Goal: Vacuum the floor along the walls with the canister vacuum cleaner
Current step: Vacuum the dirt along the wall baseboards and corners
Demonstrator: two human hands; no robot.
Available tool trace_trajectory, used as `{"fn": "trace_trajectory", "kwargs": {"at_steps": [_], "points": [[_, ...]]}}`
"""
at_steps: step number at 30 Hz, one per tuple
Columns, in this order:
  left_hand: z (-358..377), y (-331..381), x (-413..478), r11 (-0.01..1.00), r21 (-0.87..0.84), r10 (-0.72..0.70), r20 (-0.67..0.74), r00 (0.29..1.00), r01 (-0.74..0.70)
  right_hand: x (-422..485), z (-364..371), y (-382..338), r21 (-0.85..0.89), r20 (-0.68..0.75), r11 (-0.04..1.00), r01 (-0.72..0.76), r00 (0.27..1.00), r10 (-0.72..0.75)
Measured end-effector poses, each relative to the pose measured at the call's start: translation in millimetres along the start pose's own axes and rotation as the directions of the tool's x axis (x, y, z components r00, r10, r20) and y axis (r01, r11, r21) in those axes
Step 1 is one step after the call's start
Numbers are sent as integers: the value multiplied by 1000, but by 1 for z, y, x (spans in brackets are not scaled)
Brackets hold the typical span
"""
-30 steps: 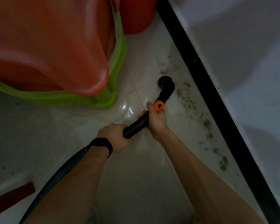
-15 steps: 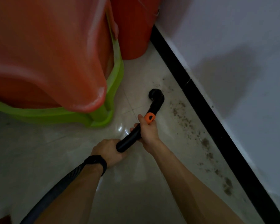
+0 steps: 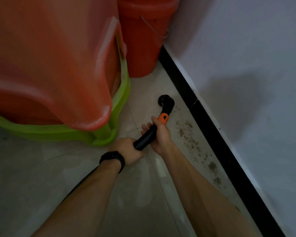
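The white wall (image 3: 237, 65) is rising directly behind the black skirting board (image 3: 212, 134), and the pale tiled floor (image 3: 41, 185) is spreading out in front of it. A big orange tub (image 3: 50, 57) is looming well away from the skirting board, with a lime green basin (image 3: 123, 93) showing beneath and around it. An orange bucket (image 3: 140, 40) with a wire handle is standing right against the skirting board at its far end. The ribbed black hose (image 3: 85, 179) is trailing under my left forearm, well apart from the skirting board. I am gripping the black vacuum tube (image 3: 144, 136) with both hands: my left hand (image 3: 128, 149) is wrapping fully round its near end, and my right hand (image 3: 161, 135) is curling round it closer to the skirting board, thumb lying just below the orange collar (image 3: 163, 118). The round black nozzle (image 3: 166, 101) is sitting on the floor just beside the skirting board; I cannot tell whether it is touching it. A black band (image 3: 113, 159) is sitting on my left wrist. Specks of dirt (image 3: 191, 142) are lying in a strip along the foot of the skirting board
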State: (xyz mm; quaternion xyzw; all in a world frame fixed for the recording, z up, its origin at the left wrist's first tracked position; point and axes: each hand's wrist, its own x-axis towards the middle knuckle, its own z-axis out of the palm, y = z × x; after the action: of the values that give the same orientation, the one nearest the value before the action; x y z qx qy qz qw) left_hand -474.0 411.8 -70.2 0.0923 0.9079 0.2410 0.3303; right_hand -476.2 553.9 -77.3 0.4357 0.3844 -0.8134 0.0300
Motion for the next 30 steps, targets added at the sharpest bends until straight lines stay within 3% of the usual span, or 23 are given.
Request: {"fn": "trace_trajectory", "kwargs": {"at_steps": [4,10,16,21,25,30], "points": [[5,15,11,999,10,36,35,999,-37,12,-6,-9,96,-46,995,-28,998,32],[19,24,22,992,75,106,1,994,-106,32,-15,-13,40,-178,998,49,983,-41],[27,20,29,990,69,134,-150,979,-125,46,-2,-26,-91,-160,992,89,982,-103],[21,8,30,996,-69,53,-142,988,-63,47,18,-17,-210,-122,966,150,976,-178],[5,-1,33,962,-272,-11,-146,989,-30,41,34,-25,-188,12,978,95,995,-95],[-9,15,36,960,-272,30,-109,994,-59,45,26,-46,-198,31,980,38,999,-32]]}}
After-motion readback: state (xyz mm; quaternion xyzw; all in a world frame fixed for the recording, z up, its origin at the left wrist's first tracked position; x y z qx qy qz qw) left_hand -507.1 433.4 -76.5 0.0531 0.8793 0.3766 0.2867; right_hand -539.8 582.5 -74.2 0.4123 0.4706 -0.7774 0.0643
